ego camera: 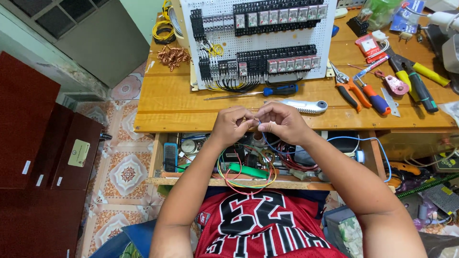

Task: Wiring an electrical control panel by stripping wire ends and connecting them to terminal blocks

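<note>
Two relay rows on white pegboard panel (pixel 258 40) already wired along lower edge, so we judge panel work well along; loose wires below bench remain. Blue wire (pixel 351 140) runs from right side up to our hands at bench's front edge. Left hand (pixel 233 125) and right hand (pixel 283 122) meet, fingertips pinched shut on wire end; blue-handled screwdriver (pixel 267 91) lies untouched beyond.
</note>
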